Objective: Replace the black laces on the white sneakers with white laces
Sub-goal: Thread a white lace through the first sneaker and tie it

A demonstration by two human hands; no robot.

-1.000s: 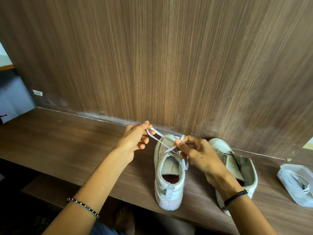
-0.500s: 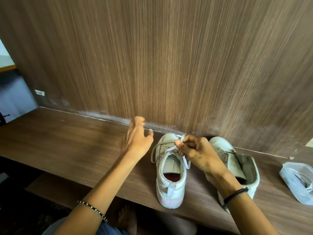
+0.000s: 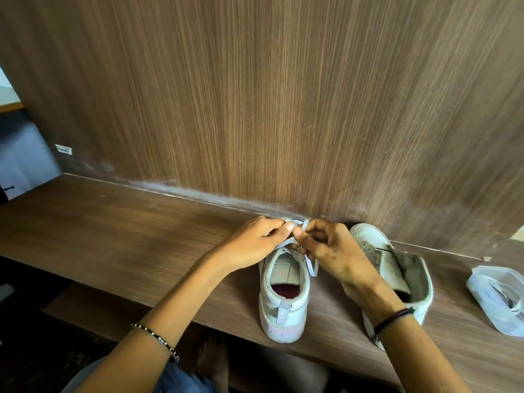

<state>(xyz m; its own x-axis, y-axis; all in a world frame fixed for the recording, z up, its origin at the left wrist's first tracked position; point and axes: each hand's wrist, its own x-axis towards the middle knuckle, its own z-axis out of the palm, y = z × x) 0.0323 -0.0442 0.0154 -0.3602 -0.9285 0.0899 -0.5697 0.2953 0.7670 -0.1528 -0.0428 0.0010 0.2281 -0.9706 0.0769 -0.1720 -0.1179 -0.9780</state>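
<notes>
While pinching the lace (image 3: 311,268) with left hand (image 3: 252,242) and right hand (image 3: 331,248), thumbs almost touching, above the sneaker (image 3: 283,307): heel close to the front edge of the bench (image 3: 113,228), toe by the wall (image 3: 255,109). Beside it, a second sneaker (image 3: 397,262), apparently unlaced. Open bench leftward; tub (image 3: 496,296) right.
</notes>
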